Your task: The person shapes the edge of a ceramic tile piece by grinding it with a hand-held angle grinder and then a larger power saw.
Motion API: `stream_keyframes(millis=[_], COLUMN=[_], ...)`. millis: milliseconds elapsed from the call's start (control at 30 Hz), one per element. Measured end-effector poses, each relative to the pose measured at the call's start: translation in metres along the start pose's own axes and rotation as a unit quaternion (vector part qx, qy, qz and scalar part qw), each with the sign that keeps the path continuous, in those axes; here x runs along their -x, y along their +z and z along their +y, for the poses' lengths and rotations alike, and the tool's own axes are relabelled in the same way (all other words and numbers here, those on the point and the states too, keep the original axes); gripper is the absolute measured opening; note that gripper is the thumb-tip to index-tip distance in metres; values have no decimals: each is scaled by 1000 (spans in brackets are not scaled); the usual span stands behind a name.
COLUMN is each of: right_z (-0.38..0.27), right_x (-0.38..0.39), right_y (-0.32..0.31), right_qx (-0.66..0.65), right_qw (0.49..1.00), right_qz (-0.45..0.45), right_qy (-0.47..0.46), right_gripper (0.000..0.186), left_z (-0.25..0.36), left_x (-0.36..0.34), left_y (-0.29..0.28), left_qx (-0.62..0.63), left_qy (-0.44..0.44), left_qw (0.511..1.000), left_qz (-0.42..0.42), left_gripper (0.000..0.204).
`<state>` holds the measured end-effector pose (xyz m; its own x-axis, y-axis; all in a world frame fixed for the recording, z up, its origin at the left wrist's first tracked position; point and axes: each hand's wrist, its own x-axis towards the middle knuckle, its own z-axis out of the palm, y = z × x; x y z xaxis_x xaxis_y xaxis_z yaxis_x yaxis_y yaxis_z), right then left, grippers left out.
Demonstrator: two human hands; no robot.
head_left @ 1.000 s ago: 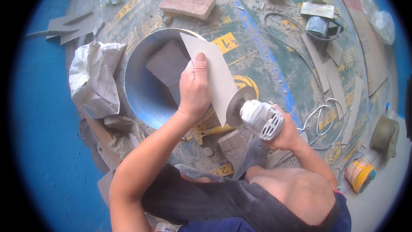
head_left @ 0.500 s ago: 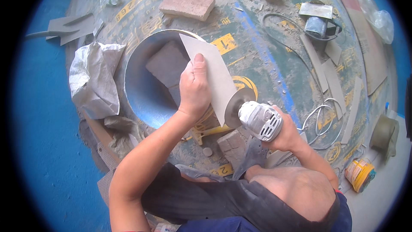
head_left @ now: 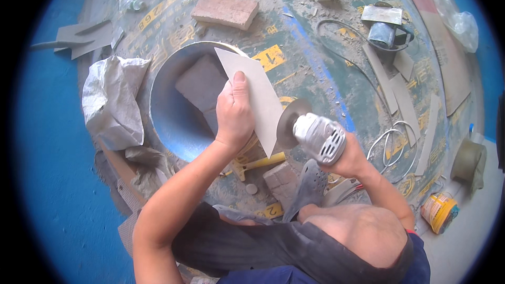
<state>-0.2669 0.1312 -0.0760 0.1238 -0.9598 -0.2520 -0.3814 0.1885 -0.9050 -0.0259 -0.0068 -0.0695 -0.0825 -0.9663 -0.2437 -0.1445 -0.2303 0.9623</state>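
Observation:
My left hand (head_left: 234, 110) grips a pale, angled tile piece (head_left: 260, 102), thumb on its face, over a wide round tub (head_left: 166, 126) with a blue inside and bricks lying in it. My right hand (head_left: 347, 155) is wrapped round a white angle grinder (head_left: 321, 138). Its metal disc (head_left: 288, 120) is at the tile's lower right edge; whether they touch I cannot tell. Below the tub lies a yellow tool (head_left: 263, 160), partly hidden, near my grey clog (head_left: 305, 194).
A white sack (head_left: 113, 100) and shovel (head_left: 81, 39) are left, a reddish brick (head_left: 225, 9) beyond the tub. Tile strips (head_left: 385, 81), cords (head_left: 392, 147), a metal device (head_left: 382, 31) and a yellow bucket (head_left: 437, 211) lie right. Rubble covers parts of the printed floor sheet.
The grinder's disc has moved slightly upward along the tile's edge. The tile and my left hand sit a little lower and further left in the picture, and the view has shifted slightly.

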Motion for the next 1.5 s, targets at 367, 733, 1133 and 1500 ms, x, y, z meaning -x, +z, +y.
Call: stream_keyframes(millis=[367,733,1133,1500], right_z=[0,0,14,-12], right_x=[1,7,27,19], right_y=[4,7,-13,2], right_qx=[-15,16,-96,36], right_qw=[1000,999,991,998], right_qz=[-1,-29,-9,-35], right_qy=[21,2,88,29], right_gripper=[69,66,67,71], left_z=[3,0,4,6], left_x=[1,2,-9,-14], left_y=[-2,-2,-25,-30], left_qx=[1,2,-22,-120], left_qy=[-3,-15,-46,-26], left_qw=[1000,1000,983,959], left_qz=[-20,-26,-175,-256], left_gripper=[49,51,60,60])
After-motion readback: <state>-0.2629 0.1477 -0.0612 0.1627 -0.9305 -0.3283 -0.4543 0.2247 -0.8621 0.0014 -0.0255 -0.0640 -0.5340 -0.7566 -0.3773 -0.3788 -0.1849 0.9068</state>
